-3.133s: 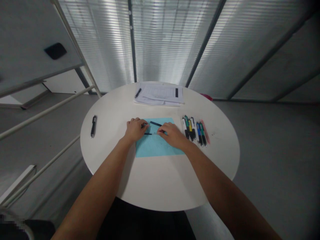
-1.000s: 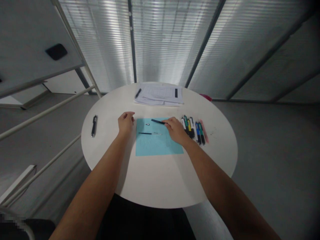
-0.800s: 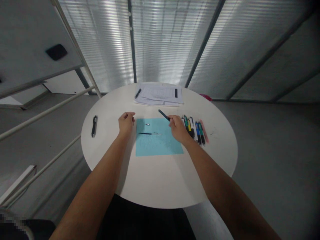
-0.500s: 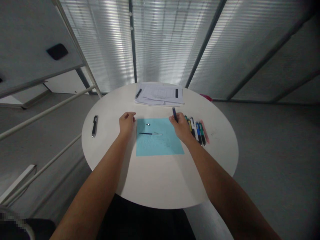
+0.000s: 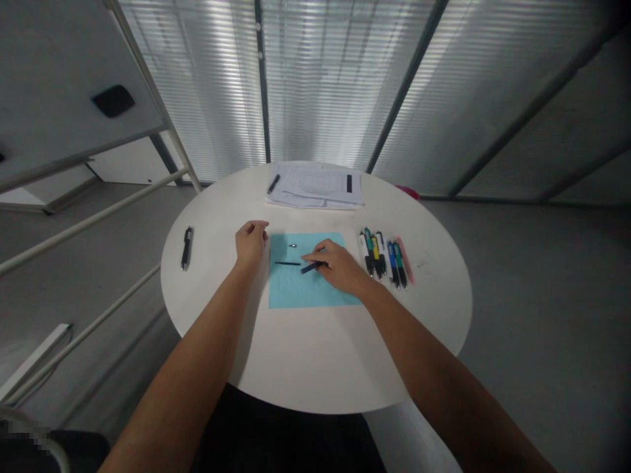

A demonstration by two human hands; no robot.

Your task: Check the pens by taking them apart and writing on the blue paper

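Right hand [image 5: 335,264] closed around dark pen barrel [image 5: 310,267], held over blue sheet [image 5: 305,293], long axis nearly crosswise, free end pointed left and slightly nearward, left hand [image 5: 250,241] released, loosely curled beside the sheet

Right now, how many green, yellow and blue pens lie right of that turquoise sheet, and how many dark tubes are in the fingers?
Green pens: 2
Yellow pen: 1
Blue pen: 1
Dark tube in the right hand's fingers: 1
Total: 5
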